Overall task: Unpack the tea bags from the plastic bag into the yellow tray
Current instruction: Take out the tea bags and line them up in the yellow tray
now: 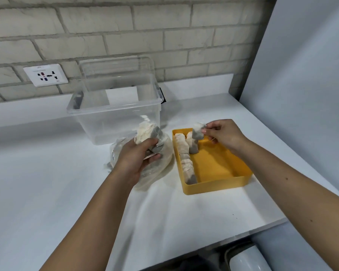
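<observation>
Nearest, the left hand point(137, 155) curls its fingers round a clump of tea bags point(145, 132), just above the plastic bag point(162, 163) lying on the white counter point(47, 173). The right hand point(223, 134) pinches a single tea bag point(197, 132) over the yellow tray point(219, 183), where two rows of bags point(184, 153) stand along its left side. A clear tub point(115, 118) sits behind.
</observation>
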`<state>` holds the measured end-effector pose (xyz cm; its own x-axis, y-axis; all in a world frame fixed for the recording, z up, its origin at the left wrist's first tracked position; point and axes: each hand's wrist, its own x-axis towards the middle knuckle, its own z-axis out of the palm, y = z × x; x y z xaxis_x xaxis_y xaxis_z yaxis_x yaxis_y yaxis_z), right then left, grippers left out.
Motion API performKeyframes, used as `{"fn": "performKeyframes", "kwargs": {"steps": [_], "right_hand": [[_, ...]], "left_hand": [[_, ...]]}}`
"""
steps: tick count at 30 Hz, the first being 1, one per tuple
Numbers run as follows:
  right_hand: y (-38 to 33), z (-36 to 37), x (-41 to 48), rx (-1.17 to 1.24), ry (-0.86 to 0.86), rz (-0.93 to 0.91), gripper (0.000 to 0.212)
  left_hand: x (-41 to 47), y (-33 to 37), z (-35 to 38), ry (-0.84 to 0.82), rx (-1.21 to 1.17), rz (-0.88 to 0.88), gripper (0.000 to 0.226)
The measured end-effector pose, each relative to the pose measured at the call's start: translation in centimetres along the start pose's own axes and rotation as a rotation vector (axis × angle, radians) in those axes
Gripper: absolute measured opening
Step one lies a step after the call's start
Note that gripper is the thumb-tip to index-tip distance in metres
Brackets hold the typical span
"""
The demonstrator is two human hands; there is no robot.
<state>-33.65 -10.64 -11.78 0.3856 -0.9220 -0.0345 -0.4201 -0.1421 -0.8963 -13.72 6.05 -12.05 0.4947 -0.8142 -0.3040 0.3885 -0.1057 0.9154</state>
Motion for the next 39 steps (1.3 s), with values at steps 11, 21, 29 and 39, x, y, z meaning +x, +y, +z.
{"fn": "performKeyframes", "kwargs": {"steps": [11, 21, 29, 39], "right_hand": [[4.5, 2.4, 2.0, -0.152, -0.211, 0.165, 0.01], [4.4, 3.6, 2.9, -0.103, -0.099, 0.127, 0.012], [3.5, 3.0, 2.2, -0.272, 0.03, 0.016, 0.027], [-1.7, 3.9, -3.0, 0.105, -0.181, -0.103, 0.018]], "left_hand": [[0.7, -1.4, 1.8, 0.004, 0.143, 0.035, 0.022], [0.5, -1.6, 1.7, 0.011, 0.163, 0.02, 0.018], [-0.1, -1.5, 1.8, -0.09, 0.14, -0.003, 0.014], [-0.1, -1.6, 3.0, -0.178, 0.154, -0.014, 0.017]]}}
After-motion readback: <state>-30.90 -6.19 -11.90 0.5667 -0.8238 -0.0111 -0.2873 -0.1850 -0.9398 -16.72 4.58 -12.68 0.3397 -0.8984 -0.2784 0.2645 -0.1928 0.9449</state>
